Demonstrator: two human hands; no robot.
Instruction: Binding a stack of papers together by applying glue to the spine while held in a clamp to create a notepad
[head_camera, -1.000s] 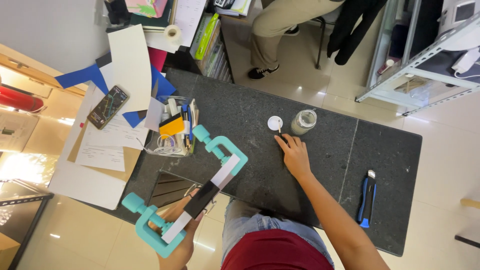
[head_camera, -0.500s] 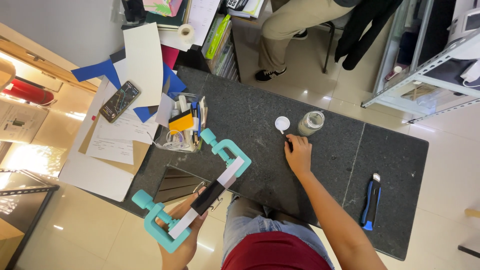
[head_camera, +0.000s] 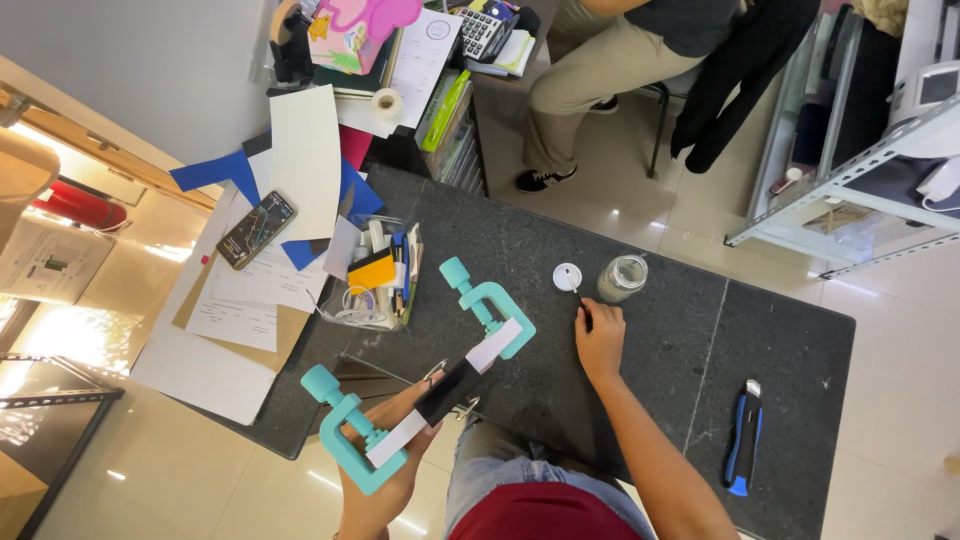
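My left hand (head_camera: 385, 455) grips a long black-and-white strip (head_camera: 445, 393) with a teal clamp fixed at each end, one near my wrist (head_camera: 345, 440) and one out over the dark table (head_camera: 490, 305). My right hand (head_camera: 600, 340) rests on the dark speckled table (head_camera: 660, 360), fingers curled, with a thin dark stick-like thing at the fingertips. Just beyond it lie a white round lid (head_camera: 567, 276) and an open glass jar (head_camera: 622, 277).
A clear box of stationery (head_camera: 375, 275) stands at the table's left end, beside papers and a phone (head_camera: 256, 230). A blue-and-black utility knife (head_camera: 742, 437) lies at the right. A seated person's legs (head_camera: 580, 80) and metal shelving (head_camera: 870, 150) are beyond the table.
The view has shifted a little. My right hand stays near the lid and jar. My left hand keeps holding the clamped strip.
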